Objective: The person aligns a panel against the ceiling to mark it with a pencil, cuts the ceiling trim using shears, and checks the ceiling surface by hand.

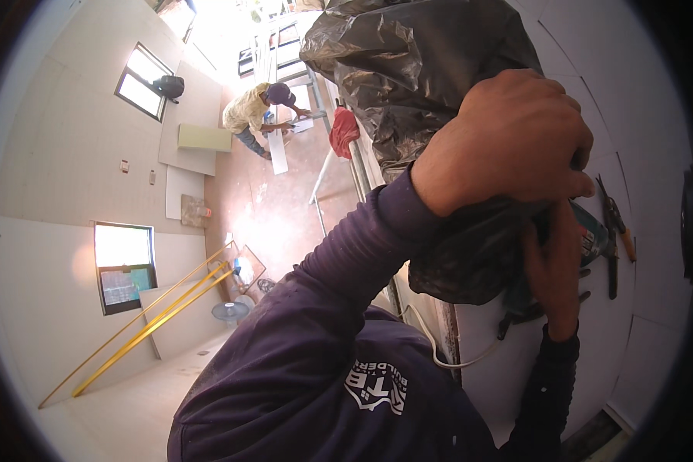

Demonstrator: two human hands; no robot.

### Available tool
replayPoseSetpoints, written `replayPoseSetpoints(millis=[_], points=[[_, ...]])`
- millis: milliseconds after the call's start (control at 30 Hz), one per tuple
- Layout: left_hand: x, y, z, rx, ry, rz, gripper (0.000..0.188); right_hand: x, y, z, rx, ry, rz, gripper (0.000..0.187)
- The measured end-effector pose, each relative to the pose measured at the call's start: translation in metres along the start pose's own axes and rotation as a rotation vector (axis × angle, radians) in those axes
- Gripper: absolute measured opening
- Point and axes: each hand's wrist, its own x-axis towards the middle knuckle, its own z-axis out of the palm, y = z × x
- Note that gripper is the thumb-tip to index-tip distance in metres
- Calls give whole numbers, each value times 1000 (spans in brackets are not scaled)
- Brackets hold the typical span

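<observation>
A large black plastic bag lies crumpled on the white surface in front of me, its lower part bulging beneath my forearm. My left hand is closed on the bag, with its fingers curled over the far side and mostly out of sight. Just below it, my right hand reaches up against the bag. The right thumb side presses on the black plastic; the other fingertips are hidden beneath my left hand. A green power tool lies partly behind the right hand. Beside it are pliers and a tool with an orange handle.
A pale cord loops over the surface's near edge. A red cloth hangs near a metal ladder. Down on the floor, another person bends over a white board. Yellow poles lean at the left, near a fan.
</observation>
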Motion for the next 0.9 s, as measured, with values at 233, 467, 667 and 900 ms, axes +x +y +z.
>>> replayPoseSetpoints(millis=[233,467,667,900], points=[[0,-1,0,-14,-26,-9,35,1,0,0,-30,-5,18,58],[4,2,-6,-5,-38,-10,33,1,9,0,-67,21,-1,59],[4,2,-5,-19,-34,4,32,-3,8,1,-23,61,-54,63],[8,3,-3,-18,-23,43,32,-2,2,-6,-72,71,-96,60]])
